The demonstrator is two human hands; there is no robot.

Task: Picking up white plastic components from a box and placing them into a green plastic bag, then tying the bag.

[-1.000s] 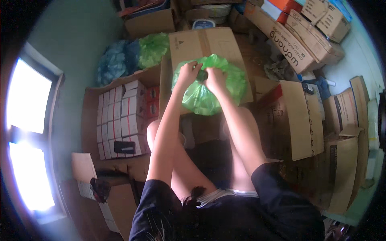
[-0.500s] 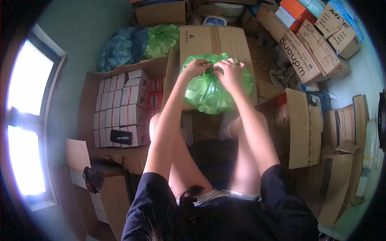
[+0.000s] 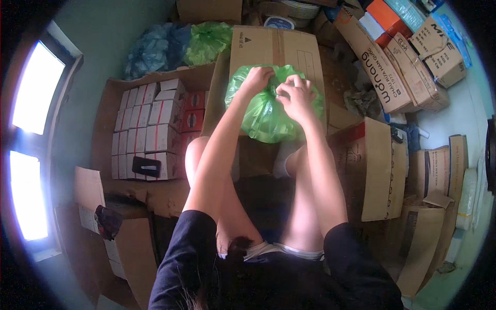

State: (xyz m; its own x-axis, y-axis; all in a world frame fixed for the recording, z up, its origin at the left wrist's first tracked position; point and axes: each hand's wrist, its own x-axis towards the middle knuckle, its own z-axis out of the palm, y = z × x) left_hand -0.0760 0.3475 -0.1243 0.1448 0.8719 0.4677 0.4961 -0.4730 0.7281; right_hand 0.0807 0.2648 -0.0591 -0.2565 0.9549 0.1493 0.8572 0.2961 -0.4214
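A shiny, translucent green plastic bag (image 3: 274, 126) lies bunched on a large cardboard box in front of me, its middle gathered into a twisted neck. My left hand (image 3: 256, 81) is closed, fingers curled down on the plastic at the left of the neck. Close beside it, my right hand (image 3: 298, 99) pinches the plastic with thumb and forefinger, the other fingers bent above. The exact bit under the fingertips is partly hidden. Folds spread from the neck toward me. What the bag contains, if anything, cannot be made out.
The large cardboard box (image 3: 281, 46) supports the bag. On the left, an open carton (image 3: 101, 129) holds several small white and red boxes, with a black phone-like object (image 3: 146, 167) on top. Blue bags (image 3: 155, 54) and another green bag (image 3: 209, 41) lie behind. Stacked cartons (image 3: 385, 72) fill the right.
My left hand has shifted slightly up and right over the gathered neck, while the right fingertips have dropped a little. The whole view has moved slightly.
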